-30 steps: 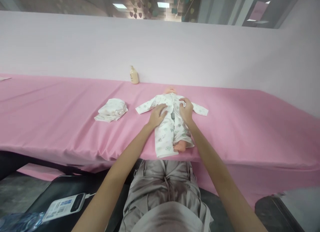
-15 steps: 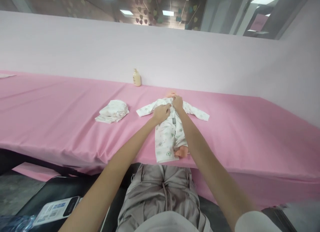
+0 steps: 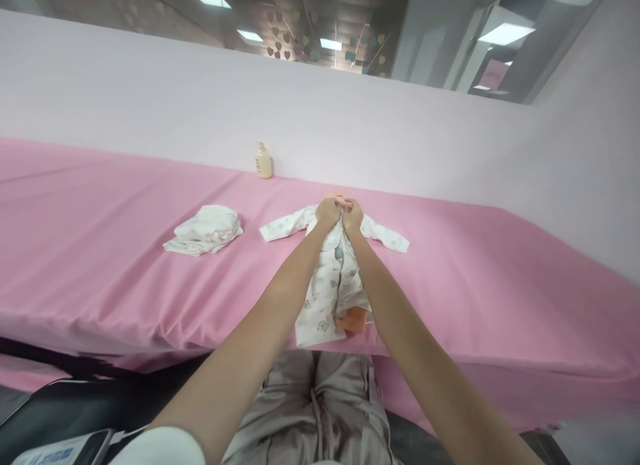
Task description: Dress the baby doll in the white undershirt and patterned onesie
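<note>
A white printed baby romper (image 3: 320, 298) lies face up on the pink-covered table, its sleeves spread to both sides. Inside it is a baby doll (image 3: 354, 320), with a foot showing at the bottom and a little of the head at the collar. My left hand (image 3: 329, 213) is closed on the romper's neckline at the left of the front opening. Close beside it, my right hand (image 3: 353, 215) grips the neckline on the other side. The fingertips nearly meet under the doll's chin, and my hands cover most of the collar.
A folded pile of white cloth (image 3: 207, 230) sits left of the doll on the pink table cover (image 3: 465, 285). Against the wall stands a cream pump bottle (image 3: 263, 162). A black chair (image 3: 65, 411) with a phone-like item is at lower left.
My left hand has moved up from the romper's chest to the neckline, beside my right hand. The camera view has shifted slightly.
</note>
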Tool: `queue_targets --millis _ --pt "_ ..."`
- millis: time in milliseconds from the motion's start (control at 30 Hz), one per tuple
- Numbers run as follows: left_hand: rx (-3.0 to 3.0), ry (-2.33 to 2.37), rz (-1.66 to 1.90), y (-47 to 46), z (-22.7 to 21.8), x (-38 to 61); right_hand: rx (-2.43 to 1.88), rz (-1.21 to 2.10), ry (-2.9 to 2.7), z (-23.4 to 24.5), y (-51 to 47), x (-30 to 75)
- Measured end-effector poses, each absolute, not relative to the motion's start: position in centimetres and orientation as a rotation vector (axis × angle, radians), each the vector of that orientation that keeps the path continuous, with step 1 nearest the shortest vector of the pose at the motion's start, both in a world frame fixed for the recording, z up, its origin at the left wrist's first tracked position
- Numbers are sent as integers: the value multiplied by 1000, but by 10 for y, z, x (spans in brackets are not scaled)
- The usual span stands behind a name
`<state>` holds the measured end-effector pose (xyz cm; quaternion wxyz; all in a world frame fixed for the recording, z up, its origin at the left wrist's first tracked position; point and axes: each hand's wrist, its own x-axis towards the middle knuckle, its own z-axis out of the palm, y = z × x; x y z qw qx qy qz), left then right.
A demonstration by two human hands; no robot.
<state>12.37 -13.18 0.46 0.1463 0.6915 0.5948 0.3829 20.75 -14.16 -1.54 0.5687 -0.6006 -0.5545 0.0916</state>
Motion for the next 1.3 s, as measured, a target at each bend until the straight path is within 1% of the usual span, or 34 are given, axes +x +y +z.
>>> queue_targets --millis 200,467,667,800,933,1067,1167,1300 --pt "1999 1617 1163 -134 -2 117 -1406 327 -1246 -13 -139 204" --pt "1973 1576 1246 -139 -6 115 -1361 350 -1191 -14 -139 199" --pt "1925 1552 1349 -139 -10 115 -1275 432 -1114 -13 -145 200" --pt "2004 1488 1445 -133 -14 116 -1219 548 -1000 -13 -145 205" --pt "2126 1417 1433 -133 -14 119 -1166 614 -924 -16 -142 208" --pt "2184 1450 1475 -144 -11 124 -1173 523 -878 -20 -151 207" --pt "2114 1668 1539 -154 -10 124 -1178 434 -984 -24 -167 202" --pt "2120 1927 1385 -159 -10 122 -1272 128 -1291 -29 -182 196"
